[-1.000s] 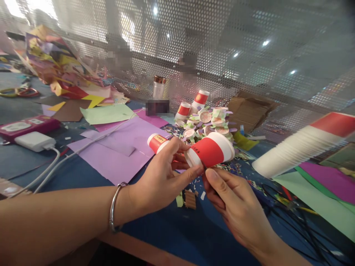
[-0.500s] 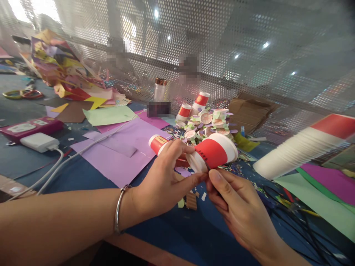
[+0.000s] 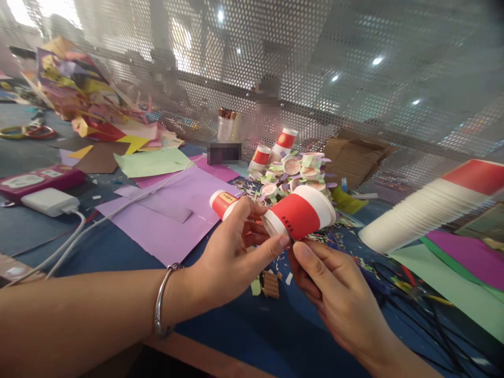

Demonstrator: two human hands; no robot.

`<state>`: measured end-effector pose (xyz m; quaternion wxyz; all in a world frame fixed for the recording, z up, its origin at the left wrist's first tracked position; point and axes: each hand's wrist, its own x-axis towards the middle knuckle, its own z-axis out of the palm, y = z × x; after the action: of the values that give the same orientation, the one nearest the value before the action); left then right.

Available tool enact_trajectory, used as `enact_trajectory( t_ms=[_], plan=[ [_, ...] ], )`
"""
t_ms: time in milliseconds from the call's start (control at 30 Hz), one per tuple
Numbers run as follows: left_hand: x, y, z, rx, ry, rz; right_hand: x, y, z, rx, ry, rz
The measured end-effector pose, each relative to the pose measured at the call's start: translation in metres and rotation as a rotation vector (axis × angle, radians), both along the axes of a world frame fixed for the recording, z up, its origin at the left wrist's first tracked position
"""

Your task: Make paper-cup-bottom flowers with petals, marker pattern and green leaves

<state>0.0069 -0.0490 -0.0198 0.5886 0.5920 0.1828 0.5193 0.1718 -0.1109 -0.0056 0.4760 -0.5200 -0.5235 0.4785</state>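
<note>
A red and white paper cup (image 3: 301,210) is tilted on its side between my hands, its wide rim toward the upper right. My left hand (image 3: 236,247) is closed round the narrow bottom end, thumb below and fingers behind. Just under the cup's red band, my right hand (image 3: 331,283) is closed in a pinch. A thin dark thing shows at its thumb tip, too small to name, and its fingers hide the rest. Behind my left fingers another red and white paper cup (image 3: 221,202) lies on purple paper.
A pile of cut cup bottoms and paper scraps (image 3: 292,167) lies behind, beside two standing cups (image 3: 284,140). A leaning stack of cups (image 3: 417,210) is at right, above black cables (image 3: 429,315). Purple paper (image 3: 161,226), a white charger (image 3: 51,202) and scissors (image 3: 27,131) lie left.
The held cup has shifted slightly left and more of its white bottom end shows. My left thumb has moved up and left along it. The right hand keeps its pinch.
</note>
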Motion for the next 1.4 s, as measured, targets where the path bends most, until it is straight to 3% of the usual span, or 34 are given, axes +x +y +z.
enact_trajectory(
  t_ms=[267,667,800,900,967,1033,1100,1167,1300,1400],
  plan=[
    [-0.005,-0.003,-0.004,0.250,0.222,0.111,-0.003,-0.002,0.000,0.010,0.006,0.000],
    [-0.007,-0.003,-0.005,0.408,0.418,0.225,-0.001,0.001,0.002,-0.023,0.001,-0.024],
    [-0.011,0.003,0.008,0.432,0.439,0.243,0.004,0.006,0.006,0.001,0.031,-0.081],
    [-0.023,0.039,0.039,0.518,0.493,0.408,0.009,0.010,0.007,0.007,0.050,-0.112],
    [-0.033,0.081,0.059,0.591,0.684,0.586,0.011,0.012,0.007,0.021,0.069,-0.117],
    [-0.043,0.127,0.068,0.579,0.913,0.665,0.013,0.013,0.006,0.042,0.086,-0.120],
    [-0.051,0.165,0.061,0.541,1.018,0.670,0.014,0.013,0.005,0.054,0.097,-0.108],
    [-0.055,0.192,0.042,0.510,1.104,0.657,0.015,0.012,0.004,0.066,0.097,-0.093],
    [-0.059,0.219,0.001,0.480,1.199,0.622,0.018,0.013,0.003,0.086,0.087,-0.091],
    [-0.062,0.233,-0.012,0.491,1.233,0.610,0.020,0.014,0.003,0.084,0.083,-0.079]
  ],
)
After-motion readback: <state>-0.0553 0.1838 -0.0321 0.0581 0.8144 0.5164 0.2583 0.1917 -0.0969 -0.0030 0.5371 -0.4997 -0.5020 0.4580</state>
